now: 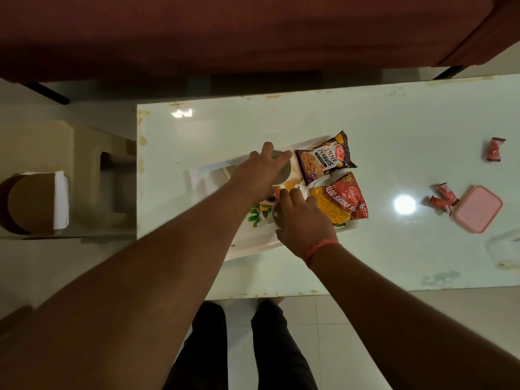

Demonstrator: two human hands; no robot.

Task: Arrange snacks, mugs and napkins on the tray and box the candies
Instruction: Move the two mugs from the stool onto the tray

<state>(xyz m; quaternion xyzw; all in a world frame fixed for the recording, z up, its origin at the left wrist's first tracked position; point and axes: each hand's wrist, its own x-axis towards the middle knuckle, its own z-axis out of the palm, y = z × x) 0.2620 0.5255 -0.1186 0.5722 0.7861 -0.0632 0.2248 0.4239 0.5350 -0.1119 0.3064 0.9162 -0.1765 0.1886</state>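
Note:
A white tray (205, 175) with a fruit print lies on the white table (337, 257). On its right half lie a dark salted peanuts packet (323, 159) and a red aloo bhujia packet (342, 202). My left hand (264, 167) grips the far mug (282, 175) from above over the tray. My right hand (302, 218) grips the near mug (278, 216) beside it. Red-wrapped candies (441, 197) lie next to a pink lidded box (477, 208); another candy (495, 149) sits farther back. White napkins (60, 199) rest on a stool to the left.
A beige plastic stool (92, 175) stands left of the table. A dark red sofa (225, 35) runs along the far side. A clear plastic container (503, 250) sits at the table's right edge. My legs show below the near table edge.

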